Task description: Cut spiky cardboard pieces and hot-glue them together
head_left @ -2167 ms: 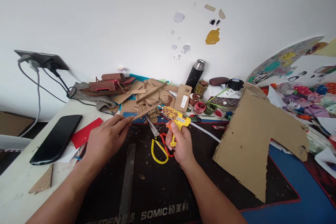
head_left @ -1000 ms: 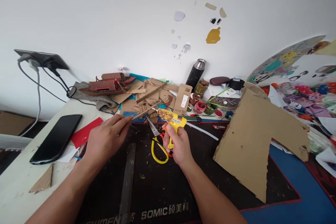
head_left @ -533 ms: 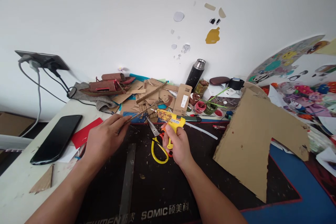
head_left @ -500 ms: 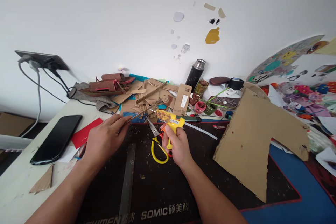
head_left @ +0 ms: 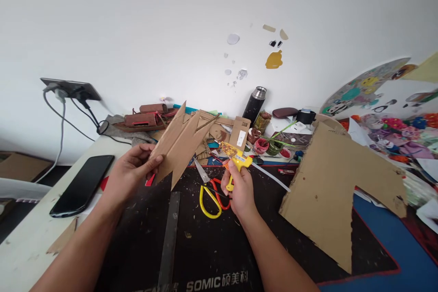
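Observation:
My left hand pinches a brown cardboard piece with pointed ends, its broad face turned toward me and tilted up to the right. In my right hand is a yellow hot glue gun, gripped by its handle, nozzle toward the upper left. A translucent glue stick juts from the gun's back end. Scissors with yellow and red handles lie on the black mat between my hands. Left of them lies a dark metal ruler.
Cardboard scraps, a model boat, a black thermos and paint pots line the wall. A large cardboard sheet leans up at right. At left lies a phone, below a power strip with cables.
The cardboard in my left hand has turned from edge-on to show its broad face. My right hand, with the glue gun, has shifted slightly right and down in the picture; the camera view has tilted up.

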A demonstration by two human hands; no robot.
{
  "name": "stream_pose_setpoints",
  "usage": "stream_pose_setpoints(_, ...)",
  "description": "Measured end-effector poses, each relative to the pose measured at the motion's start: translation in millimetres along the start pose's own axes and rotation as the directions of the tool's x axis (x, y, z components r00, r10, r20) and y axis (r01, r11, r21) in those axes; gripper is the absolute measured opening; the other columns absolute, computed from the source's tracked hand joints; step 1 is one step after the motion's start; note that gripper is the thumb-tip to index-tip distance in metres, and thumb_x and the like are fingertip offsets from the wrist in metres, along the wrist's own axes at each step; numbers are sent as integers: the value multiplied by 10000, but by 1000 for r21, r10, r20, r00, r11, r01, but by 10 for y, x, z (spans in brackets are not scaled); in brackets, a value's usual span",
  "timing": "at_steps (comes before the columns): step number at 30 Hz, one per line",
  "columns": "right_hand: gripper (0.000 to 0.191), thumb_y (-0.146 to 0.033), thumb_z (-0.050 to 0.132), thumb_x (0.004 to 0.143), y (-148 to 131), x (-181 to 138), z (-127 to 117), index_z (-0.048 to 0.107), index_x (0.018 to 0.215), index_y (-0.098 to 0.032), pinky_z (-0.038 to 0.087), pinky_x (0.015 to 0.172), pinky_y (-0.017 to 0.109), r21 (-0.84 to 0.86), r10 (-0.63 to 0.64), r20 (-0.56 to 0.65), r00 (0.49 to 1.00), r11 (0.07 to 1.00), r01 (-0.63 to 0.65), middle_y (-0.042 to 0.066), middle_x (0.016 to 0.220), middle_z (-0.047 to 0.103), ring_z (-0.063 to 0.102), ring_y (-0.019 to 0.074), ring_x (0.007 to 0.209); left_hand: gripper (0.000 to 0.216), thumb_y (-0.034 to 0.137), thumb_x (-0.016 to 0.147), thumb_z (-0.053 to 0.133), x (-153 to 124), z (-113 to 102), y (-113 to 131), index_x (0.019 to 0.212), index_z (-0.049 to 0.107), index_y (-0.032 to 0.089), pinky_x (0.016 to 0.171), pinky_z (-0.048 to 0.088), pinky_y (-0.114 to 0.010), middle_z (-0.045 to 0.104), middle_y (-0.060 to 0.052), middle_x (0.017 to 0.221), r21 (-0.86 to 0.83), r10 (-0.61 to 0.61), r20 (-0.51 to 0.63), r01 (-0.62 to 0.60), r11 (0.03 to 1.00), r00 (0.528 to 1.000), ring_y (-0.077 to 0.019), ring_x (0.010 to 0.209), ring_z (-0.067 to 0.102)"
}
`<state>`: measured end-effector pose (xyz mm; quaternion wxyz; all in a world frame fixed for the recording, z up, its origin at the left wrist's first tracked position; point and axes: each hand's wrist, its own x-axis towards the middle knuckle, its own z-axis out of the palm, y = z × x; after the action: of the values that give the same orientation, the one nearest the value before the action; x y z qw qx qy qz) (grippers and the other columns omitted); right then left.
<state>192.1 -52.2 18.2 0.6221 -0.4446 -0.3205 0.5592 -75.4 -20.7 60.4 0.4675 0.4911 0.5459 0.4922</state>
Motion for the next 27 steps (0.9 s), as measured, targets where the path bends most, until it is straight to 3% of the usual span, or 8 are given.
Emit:
stream_pose_setpoints(4,544,-703,784,857,-9,27,-10,693,937,-173,240,370,213,12,-18,-37,999,1000,19,-73,495,521,385,80,360,420,466,699,943,33,-6,11,899,662,225,466,332,-233,604,79,651,-197,-106,31,110,974,994,-91,522,474)
stream_pose_setpoints(10,609,-780,753,830,-32,35,-2,685,933,-184,199,347,205,31,6,5,1000,1000,-6,-65,506,530,402,88,351,518,495,553,1020,70,12,-122,873,749,190,424,308,-199,599,56,597,-201,-212,121,233,952,970,-69,460,459)
stream_pose_setpoints(16,650,-847,713,819,-15,5,-3,602,778,-207,200,340,208,3,-6,84,996,1000,6,-39,497,550,414,89,351,436,459,593,1023,62,27,-228,883,824,202,494,420,-214,734,-6,734,-112,-194,164,213,971,967,-106,549,577)
stream_pose_setpoints(23,578,-731,833,789,58,-8,8,577,791,-213,266,354,206,-68,0,114,994,998,8,-68,471,544,411,80,339,436,484,623,1009,20,56,-217,909,835,204,503,438,-228,757,-22,765,-41,-197,197,209,977,960,-127,568,603)
stream_pose_setpoints(27,556,-686,850,785,18,-31,35,571,745,-207,208,330,198,-16,54,92,994,999,-52,-62,474,539,407,74,335,530,534,592,1017,37,64,-226,960,840,197,457,375,-209,722,-11,718,-78,-205,209,225,971,956,-93,506,524)
